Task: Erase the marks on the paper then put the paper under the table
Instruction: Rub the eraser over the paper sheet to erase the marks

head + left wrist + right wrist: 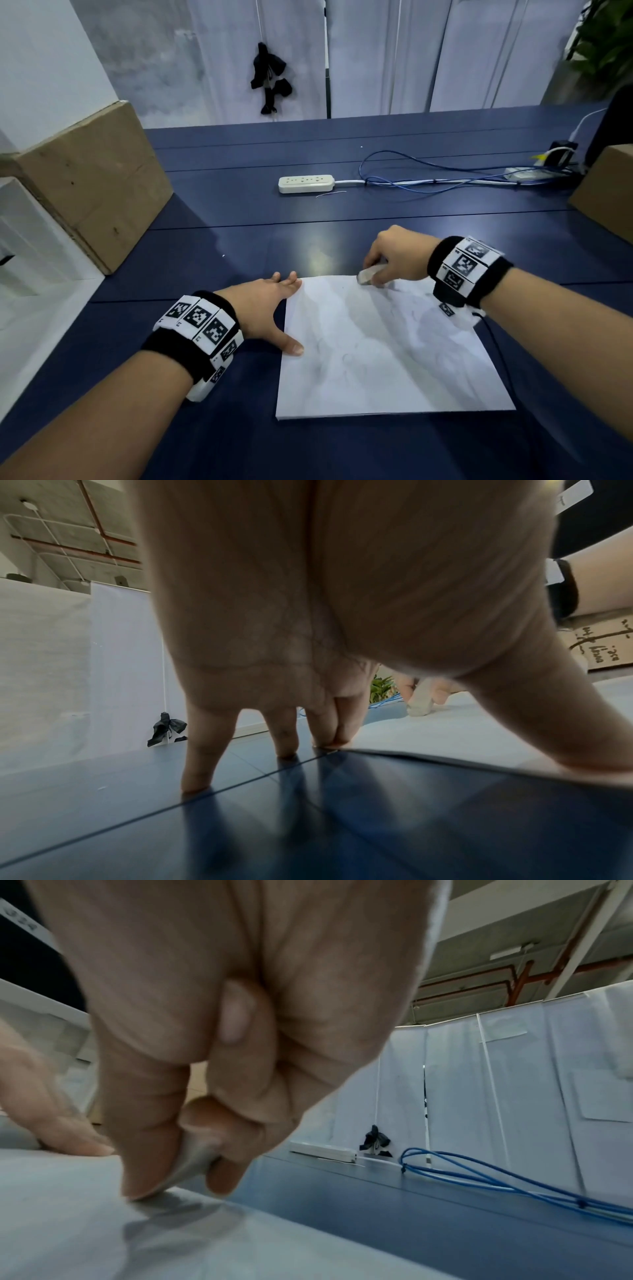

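1. Paper (pixel 383 346) lies flat on the dark blue table (pixel 239 212), near the front edge, faint grey pencil marks visible across the sheet.
2. Left hand (pixel 265 308) is spread, fingers straight – thumb tip presses the paper's left edge, index and middle fingertips rest at its far-left corner, other fingers on the table beside it.
3. Right hand (pixel 397 257) pinches a whitish eraser (pixel 368 274) btwn thumb and curled fingers; eraser's lower end touches the paper near its far edge, right of centre.
4. In the right wrist view the eraser (pixel 195 1158) sits tilted, clamped by thumb and fingers, its tip on the sheet just inside the edge.
5. Farther back on the table: white power strip (pixel 306 184) w/ a blue cable (pixel 428 174) looping off to the right.
6. Cardboard box (pixel 96 185) stands at the table's left side – a second cardboard box (pixel 606 192) at the right edge.
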{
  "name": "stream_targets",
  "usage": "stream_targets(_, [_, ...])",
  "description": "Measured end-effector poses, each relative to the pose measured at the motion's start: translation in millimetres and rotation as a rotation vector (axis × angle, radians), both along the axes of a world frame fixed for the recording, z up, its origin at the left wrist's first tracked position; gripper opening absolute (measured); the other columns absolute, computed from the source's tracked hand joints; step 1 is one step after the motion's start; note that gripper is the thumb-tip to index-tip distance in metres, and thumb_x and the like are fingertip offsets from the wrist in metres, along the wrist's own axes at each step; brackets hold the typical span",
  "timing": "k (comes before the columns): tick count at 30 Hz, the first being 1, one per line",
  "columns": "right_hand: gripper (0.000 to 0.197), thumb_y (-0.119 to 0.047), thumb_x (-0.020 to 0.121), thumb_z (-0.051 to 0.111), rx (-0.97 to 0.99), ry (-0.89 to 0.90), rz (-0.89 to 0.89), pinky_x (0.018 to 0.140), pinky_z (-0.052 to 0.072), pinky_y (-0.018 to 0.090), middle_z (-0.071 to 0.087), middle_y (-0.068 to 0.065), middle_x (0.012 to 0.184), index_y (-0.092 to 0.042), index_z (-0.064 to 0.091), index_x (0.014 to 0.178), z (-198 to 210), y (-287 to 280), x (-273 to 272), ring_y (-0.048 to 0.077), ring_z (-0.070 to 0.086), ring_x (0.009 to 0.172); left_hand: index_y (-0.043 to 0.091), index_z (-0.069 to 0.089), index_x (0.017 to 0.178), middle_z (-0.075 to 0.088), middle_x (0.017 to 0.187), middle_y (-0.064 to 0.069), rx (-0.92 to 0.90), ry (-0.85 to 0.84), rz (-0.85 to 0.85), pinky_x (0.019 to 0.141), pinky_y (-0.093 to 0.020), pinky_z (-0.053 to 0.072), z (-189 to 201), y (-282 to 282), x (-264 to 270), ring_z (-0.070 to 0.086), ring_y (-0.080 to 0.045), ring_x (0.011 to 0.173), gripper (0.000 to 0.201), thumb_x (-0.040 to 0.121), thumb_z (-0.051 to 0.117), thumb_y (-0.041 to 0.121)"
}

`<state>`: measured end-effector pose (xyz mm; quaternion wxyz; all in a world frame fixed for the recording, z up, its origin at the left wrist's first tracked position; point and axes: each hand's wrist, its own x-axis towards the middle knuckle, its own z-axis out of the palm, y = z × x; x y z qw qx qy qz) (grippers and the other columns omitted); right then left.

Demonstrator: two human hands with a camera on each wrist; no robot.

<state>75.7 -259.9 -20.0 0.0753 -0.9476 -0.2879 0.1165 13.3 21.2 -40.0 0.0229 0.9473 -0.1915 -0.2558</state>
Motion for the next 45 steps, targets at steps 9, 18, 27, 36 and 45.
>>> stream_targets(9, [0.05,-0.071,0.062,0.057,-0.039,0.153,0.1,0.072,0.057,0.035,0.073,-0.006,0.079,-0.034,0.075,0.091,0,-9,-22,0.015,0.063,0.072,0.026,0.0,0.157,-0.007,0.161,0.019,-0.003,-0.004,0.0,0.121,-0.044,0.019,1,-1,-2,-0.005,-0.009,0.15,0.131,0.06,0.073,0.076])
stream_targets(18, [0.035,-0.062,0.073,0.066,0.012,0.153,0.095,0.07,0.055,0.03,0.073,-0.007,0.081,-0.034,0.075,0.091,-4,-13,-28,0.011,0.065,0.074,0.027,-0.001,0.157,-0.007,0.161,0.02,0.005,-0.002,0.005,0.121,-0.046,0.02,-1,1,0,-0.005,-0.007,0.15,0.133,0.057,0.072,0.079])
stream_targets(27, [0.021,-0.035,0.076,0.074,-0.027,-0.029,-0.001,0.073,0.054,0.03,0.074,-0.003,0.084,-0.028,0.079,0.095,0,0,7,0.018,0.063,0.081,0.026,0.0,0.157,-0.007,0.161,0.019,0.009,-0.011,-0.003,0.121,-0.043,0.019,0,-1,-1,-0.004,-0.009,0.15,0.132,0.059,0.071,0.078])
stream_targets(36, [0.039,-0.062,0.07,0.066,-0.009,0.127,0.105,0.069,0.054,0.026,0.072,-0.01,0.073,-0.033,0.077,0.094,1,-3,-19,0.01,0.061,0.068,0.025,-0.002,0.157,-0.009,0.161,0.018,0.01,-0.003,-0.006,0.123,-0.041,0.014,3,-2,-2,-0.005,-0.01,0.15,0.131,0.061,0.073,0.075])
stream_targets(45, [0.044,-0.063,0.067,0.058,-0.005,0.153,0.099,0.069,0.052,0.026,0.073,-0.007,0.082,-0.03,0.076,0.091,2,-11,-27,0.009,0.061,0.071,0.025,0.0,0.157,-0.007,0.161,0.018,0.001,-0.011,0.0,0.122,-0.038,0.014,3,-3,-4,-0.004,-0.01,0.15,0.13,0.062,0.073,0.074])
